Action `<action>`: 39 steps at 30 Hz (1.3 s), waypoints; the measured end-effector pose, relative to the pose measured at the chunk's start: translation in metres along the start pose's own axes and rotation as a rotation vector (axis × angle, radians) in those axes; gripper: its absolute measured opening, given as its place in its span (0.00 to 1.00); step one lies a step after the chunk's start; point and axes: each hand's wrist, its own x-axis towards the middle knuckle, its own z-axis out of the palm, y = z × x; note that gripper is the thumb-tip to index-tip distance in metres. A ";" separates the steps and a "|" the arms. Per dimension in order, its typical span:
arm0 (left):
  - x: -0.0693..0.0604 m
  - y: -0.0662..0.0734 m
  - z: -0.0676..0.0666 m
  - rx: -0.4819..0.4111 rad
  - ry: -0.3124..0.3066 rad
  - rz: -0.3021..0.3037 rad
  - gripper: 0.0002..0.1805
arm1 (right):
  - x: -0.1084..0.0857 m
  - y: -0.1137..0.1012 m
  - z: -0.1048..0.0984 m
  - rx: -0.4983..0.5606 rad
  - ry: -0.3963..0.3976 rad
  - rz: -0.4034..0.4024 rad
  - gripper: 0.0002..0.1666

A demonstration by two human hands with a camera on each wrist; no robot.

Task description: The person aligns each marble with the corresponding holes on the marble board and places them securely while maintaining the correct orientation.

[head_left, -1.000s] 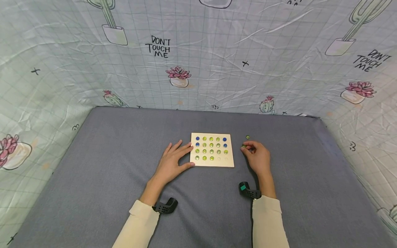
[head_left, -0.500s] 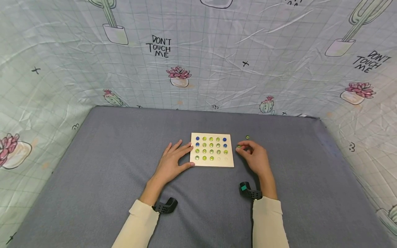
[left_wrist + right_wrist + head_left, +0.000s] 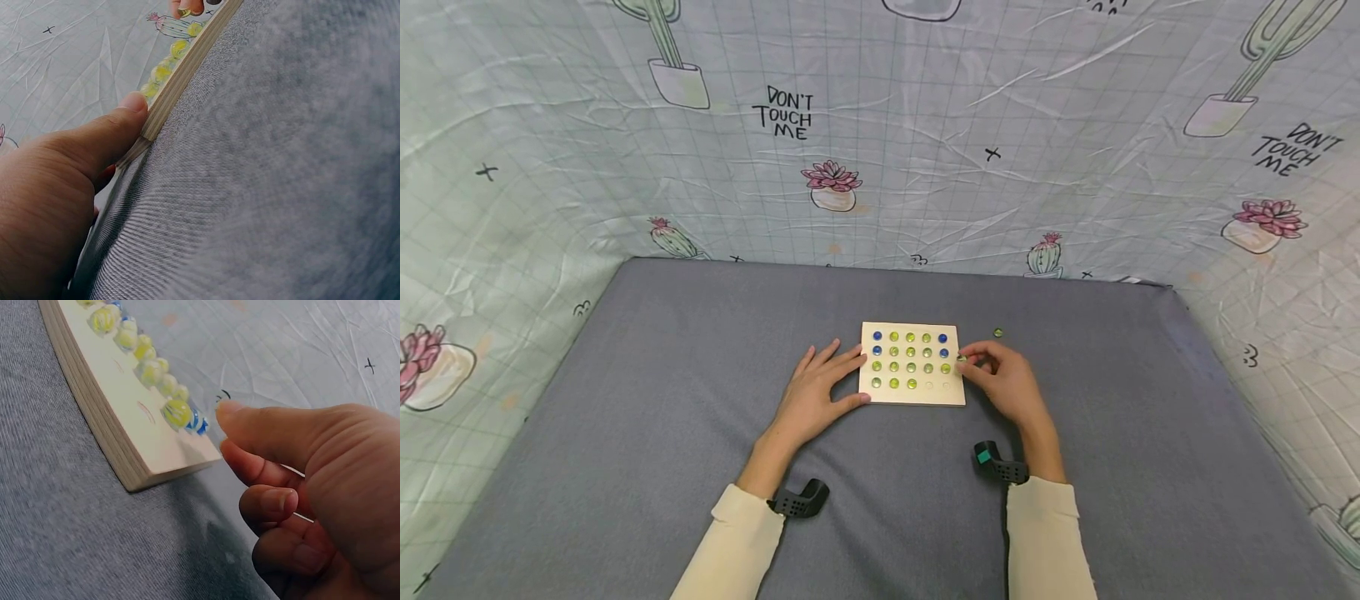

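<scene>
A pale wooden board (image 3: 891,397) lies on the cloth, with rows of yellow-green marbles (image 3: 911,367) and a few blue marbles (image 3: 877,351) in its round hollows. Two bare hollows show at its front right. My left hand (image 3: 812,400) rests at the board's left side, fingers fairly straight and spread; its thumb touches the front left corner, also seen in the left wrist view. At the right edge, my right hand (image 3: 1009,385) pinches a yellow-green marble (image 3: 962,358) between thumb and index finger. The right wrist view hides that marble behind the fingers.
One loose yellow-green marble (image 3: 997,332) lies on the grey cloth (image 3: 700,375), beyond my right hand. A printed curtain (image 3: 925,125) hangs behind and at both sides of the table. Each wrist wears a black band with a camera.
My right hand has moved left with the pinched marble, from the cloth beside the board to the board's right edge. My left hand and the board have stayed in place.
</scene>
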 end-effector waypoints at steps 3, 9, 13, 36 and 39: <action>0.000 0.000 0.000 -0.001 -0.001 0.000 0.35 | 0.001 -0.001 0.002 0.017 -0.026 -0.015 0.11; -0.001 0.000 0.000 -0.004 -0.003 -0.001 0.35 | 0.000 -0.002 0.005 0.022 -0.080 -0.047 0.10; -0.001 0.001 0.000 0.002 -0.005 0.000 0.35 | 0.000 -0.003 0.006 0.029 -0.111 -0.053 0.10; 0.000 0.001 0.000 0.010 -0.001 0.002 0.35 | -0.001 -0.011 0.012 0.040 -0.254 -0.075 0.09; 0.000 0.001 -0.001 0.010 -0.003 0.002 0.35 | -0.001 -0.013 0.013 0.021 -0.267 -0.075 0.08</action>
